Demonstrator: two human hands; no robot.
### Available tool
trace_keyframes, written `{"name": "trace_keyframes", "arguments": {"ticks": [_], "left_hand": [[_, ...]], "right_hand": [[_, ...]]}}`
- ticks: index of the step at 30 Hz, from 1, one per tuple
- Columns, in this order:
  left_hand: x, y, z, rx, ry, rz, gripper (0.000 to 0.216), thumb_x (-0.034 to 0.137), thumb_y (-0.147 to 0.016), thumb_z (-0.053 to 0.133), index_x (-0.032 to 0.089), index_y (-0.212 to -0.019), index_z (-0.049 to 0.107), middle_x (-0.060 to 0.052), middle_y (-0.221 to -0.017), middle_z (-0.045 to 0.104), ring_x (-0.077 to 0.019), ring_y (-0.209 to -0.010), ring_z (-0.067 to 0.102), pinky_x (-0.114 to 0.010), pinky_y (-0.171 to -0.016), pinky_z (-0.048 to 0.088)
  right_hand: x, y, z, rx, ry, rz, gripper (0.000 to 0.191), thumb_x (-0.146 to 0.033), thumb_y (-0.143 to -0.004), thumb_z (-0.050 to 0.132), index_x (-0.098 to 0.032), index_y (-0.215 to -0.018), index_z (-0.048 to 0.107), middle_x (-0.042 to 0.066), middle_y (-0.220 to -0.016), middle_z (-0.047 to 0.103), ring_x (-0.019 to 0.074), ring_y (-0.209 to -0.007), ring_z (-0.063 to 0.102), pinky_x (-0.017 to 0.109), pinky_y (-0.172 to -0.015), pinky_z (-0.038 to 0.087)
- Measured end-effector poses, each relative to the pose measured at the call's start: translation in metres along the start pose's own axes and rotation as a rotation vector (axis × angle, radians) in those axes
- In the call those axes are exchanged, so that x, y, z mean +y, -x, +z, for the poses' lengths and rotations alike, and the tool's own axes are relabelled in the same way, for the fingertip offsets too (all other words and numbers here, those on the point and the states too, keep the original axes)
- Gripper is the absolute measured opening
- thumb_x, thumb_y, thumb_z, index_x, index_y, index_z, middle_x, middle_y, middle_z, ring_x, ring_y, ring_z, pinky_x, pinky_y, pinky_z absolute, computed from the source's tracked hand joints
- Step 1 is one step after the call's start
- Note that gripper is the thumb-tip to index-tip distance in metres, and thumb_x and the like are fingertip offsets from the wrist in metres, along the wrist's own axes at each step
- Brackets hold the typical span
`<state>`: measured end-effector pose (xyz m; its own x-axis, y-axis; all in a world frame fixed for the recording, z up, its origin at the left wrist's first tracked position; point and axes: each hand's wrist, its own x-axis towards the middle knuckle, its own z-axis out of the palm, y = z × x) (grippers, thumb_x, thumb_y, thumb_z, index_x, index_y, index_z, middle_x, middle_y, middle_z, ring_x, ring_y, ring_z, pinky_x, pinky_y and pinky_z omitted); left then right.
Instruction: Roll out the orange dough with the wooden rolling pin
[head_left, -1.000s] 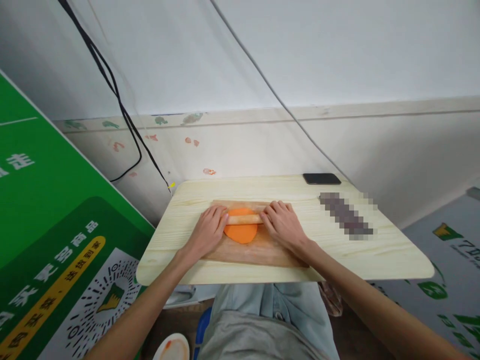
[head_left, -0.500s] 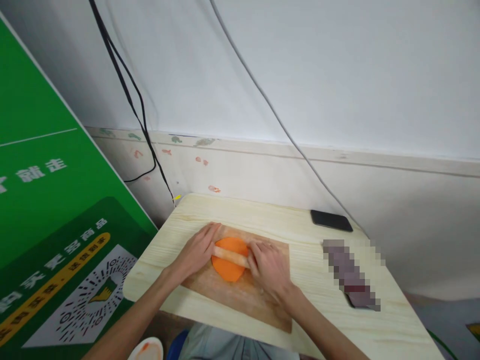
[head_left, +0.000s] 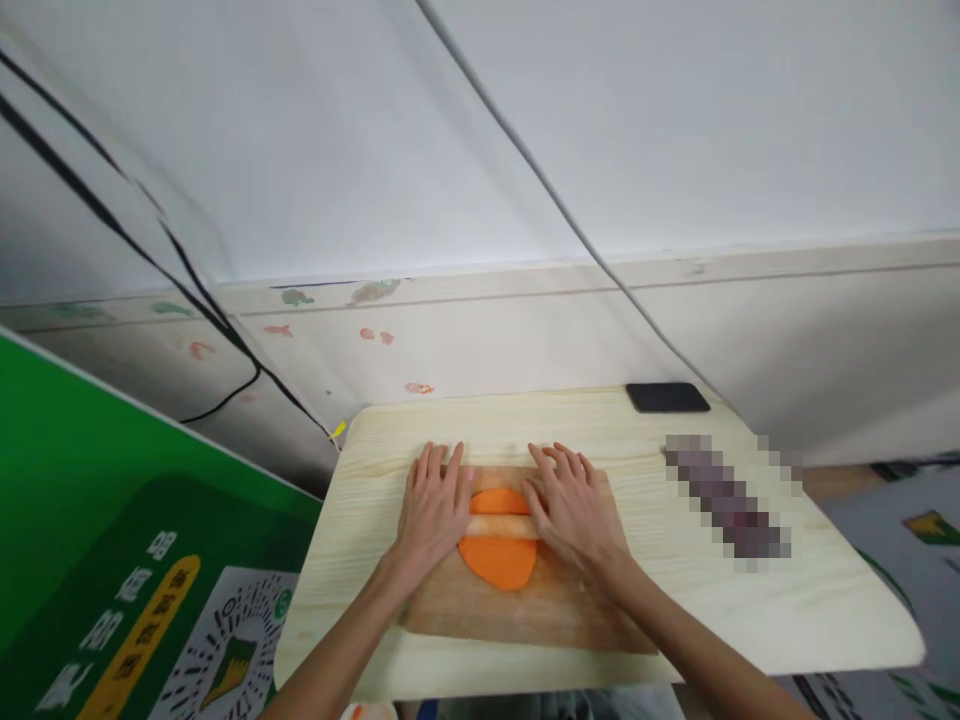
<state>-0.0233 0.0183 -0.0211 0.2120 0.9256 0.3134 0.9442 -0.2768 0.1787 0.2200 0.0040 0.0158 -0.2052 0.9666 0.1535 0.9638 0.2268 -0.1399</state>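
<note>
Smooth wooden rolling pin (head_left: 504, 526), matt dough-like sheet (head_left: 499, 565), wooden board (head_left: 525, 620), smooth wood-grained tabletop (head_left: 810, 605)

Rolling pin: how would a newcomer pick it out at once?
On the pale table lies a brown board. Across the orange sheet on it, between the left hand and right hand, lies the rolling pin. Unlike the flat sheet, it's a pale, narrow rod.

One head-worn view, facing forward and down, fairly near the table (head_left: 787, 620), wall (head_left: 675, 130) beyond its far edge
</note>
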Motion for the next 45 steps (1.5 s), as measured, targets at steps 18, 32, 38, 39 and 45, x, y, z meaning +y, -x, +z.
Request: {"name": "trace_keyframes", "arguments": {"ticks": [18, 32, 38, 39, 45], "left_hand": [[-0.001, -0.039, 0.003, -0.114, 0.019, -0.122, 0.055, 0.038, -0.115, 0.035, 0.008, -0.157, 0.056, -0.028, -0.155, 0.058, -0.0442, -0.161, 0.040, -0.065, -0.127, 0.040], [0.015, 0.012, -0.018, -0.101, -0.046, -0.068, 0.063, 0.036, -0.113, 0.033, 0.008, -0.170, 0.040, -0.022, -0.174, 0.045, -0.0347, -0.169, 0.031, -0.057, -0.133, 0.035], [0.025, 0.057, -0.026, -0.088, -0.030, -0.066, 0.067, 0.035, -0.115, 0.027, 0.002, -0.173, 0.028, -0.024, -0.175, 0.042, -0.0341, -0.170, 0.028, -0.057, -0.135, 0.034], [0.026, 0.060, -0.026, -0.086, -0.027, -0.066, 0.067, 0.035, -0.115, 0.026, 0.001, -0.173, 0.028, -0.024, -0.175, 0.041, -0.0344, -0.170, 0.027, -0.058, -0.135, 0.034], [0.017, 0.027, -0.018, -0.076, -0.028, -0.061, 0.067, 0.037, -0.116, 0.025, -0.001, -0.170, 0.033, -0.026, -0.175, 0.041, -0.0352, -0.170, 0.027, -0.057, -0.135, 0.033]], "right_hand": [[0.003, -0.045, -0.004, -0.109, -0.091, 0.025, 0.051, -0.037, -0.116, 0.033, -0.022, -0.157, 0.059, 0.017, -0.154, 0.065, 0.0321, -0.152, 0.047, 0.060, -0.131, 0.024], [-0.005, 0.009, 0.010, -0.080, -0.071, -0.066, 0.069, -0.041, -0.115, 0.030, -0.008, -0.175, 0.031, 0.024, -0.180, 0.033, 0.0399, -0.168, 0.026, 0.069, -0.134, 0.016], [-0.019, 0.043, 0.001, -0.007, -0.116, -0.082, 0.073, -0.036, -0.114, 0.030, -0.004, -0.178, 0.017, 0.024, -0.180, 0.030, 0.0371, -0.171, 0.019, 0.063, -0.137, 0.013], [-0.021, 0.045, 0.000, -0.005, -0.117, -0.074, 0.073, -0.036, -0.114, 0.030, -0.003, -0.178, 0.017, 0.024, -0.180, 0.029, 0.0368, -0.171, 0.019, 0.063, -0.137, 0.013], [-0.016, 0.015, 0.008, -0.017, -0.093, -0.019, 0.069, -0.041, -0.116, 0.027, -0.007, -0.176, 0.028, 0.024, -0.181, 0.028, 0.0394, -0.170, 0.023, 0.066, -0.136, 0.012]]}}
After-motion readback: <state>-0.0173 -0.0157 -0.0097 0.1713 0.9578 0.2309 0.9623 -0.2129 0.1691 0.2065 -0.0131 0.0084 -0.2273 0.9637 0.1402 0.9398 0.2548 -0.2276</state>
